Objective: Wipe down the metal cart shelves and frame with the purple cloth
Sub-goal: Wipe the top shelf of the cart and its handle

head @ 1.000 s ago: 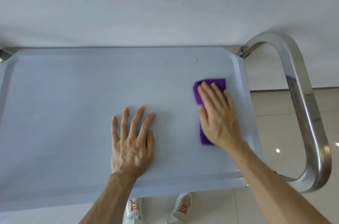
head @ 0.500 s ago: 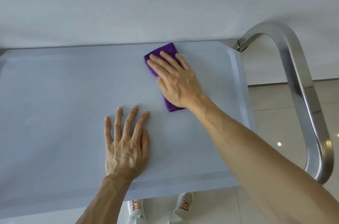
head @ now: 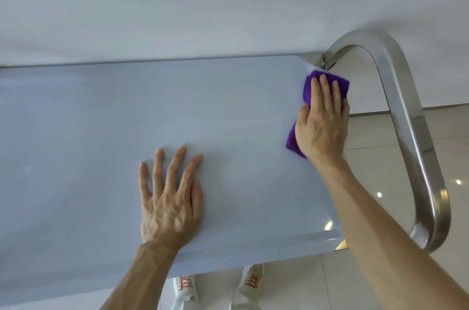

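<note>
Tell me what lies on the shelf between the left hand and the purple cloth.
Nothing: the head view shows bare shelf surface between the left hand and the purple cloth under the right hand.

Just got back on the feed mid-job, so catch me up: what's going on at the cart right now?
A person is wiping the top shelf of the metal cart. The right hand presses the purple cloth flat at the shelf's far right corner, close to the curved steel handle. The left hand lies palm down with fingers spread near the front edge, apparently bracing the cart. Nothing else sits on the shelf. The lower shelves are out of view, so their state cannot be told.
</note>
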Demonstrator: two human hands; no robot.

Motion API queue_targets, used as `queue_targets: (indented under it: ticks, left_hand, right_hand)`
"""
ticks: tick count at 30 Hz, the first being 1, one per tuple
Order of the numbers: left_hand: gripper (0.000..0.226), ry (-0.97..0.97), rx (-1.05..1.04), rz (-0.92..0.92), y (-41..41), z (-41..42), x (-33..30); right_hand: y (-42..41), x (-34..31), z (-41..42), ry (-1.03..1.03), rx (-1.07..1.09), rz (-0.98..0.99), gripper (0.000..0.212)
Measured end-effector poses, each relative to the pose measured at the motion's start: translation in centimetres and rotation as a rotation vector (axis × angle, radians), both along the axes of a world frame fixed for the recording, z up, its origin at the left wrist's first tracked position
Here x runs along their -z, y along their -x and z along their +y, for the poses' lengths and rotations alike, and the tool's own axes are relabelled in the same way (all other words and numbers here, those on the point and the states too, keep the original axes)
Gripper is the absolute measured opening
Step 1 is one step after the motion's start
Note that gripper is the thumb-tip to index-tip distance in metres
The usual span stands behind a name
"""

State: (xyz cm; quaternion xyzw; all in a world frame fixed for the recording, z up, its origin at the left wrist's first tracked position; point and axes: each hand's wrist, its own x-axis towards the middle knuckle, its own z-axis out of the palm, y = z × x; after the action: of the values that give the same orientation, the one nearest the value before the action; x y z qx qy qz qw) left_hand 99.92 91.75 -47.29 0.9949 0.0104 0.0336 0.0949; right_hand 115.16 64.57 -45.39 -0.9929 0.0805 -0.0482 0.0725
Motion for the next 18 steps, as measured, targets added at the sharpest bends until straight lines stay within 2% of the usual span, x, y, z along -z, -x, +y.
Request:
queue_targets:
  ticks: [3, 7, 12, 15, 18]
  left_hand:
    - [0.049, -0.005, -0.003, 0.004, 0.1, 0.1, 0.2]
    - [0.049, -0.003, -0.011, 0.003, 0.1, 0.1, 0.2]
    - [0.048, -0.007, -0.026, 0.011, -0.1, -0.2, 0.0]
    - [0.047, -0.018, -0.027, -0.004, 0.0, 0.0, 0.1]
    - [0.047, -0.013, -0.039, -0.004, 0.2, 0.0, 0.0]
  right_hand:
    - [7.7, 0.2, 0.0, 0.001, 0.047, 0.005, 0.056]
    - [15.4, 0.7, -0.2, 0.042, -0.019, 0.071, 0.057]
    - [11.9, 0.5, 0.1, 0.076, -0.084, 0.101, 0.057]
    - [8.8, 0.1, 1.3, 0.048, -0.033, 0.079, 0.054]
    - [9.9, -0.1, 2.9, -0.006, -0.013, 0.054, 0.054]
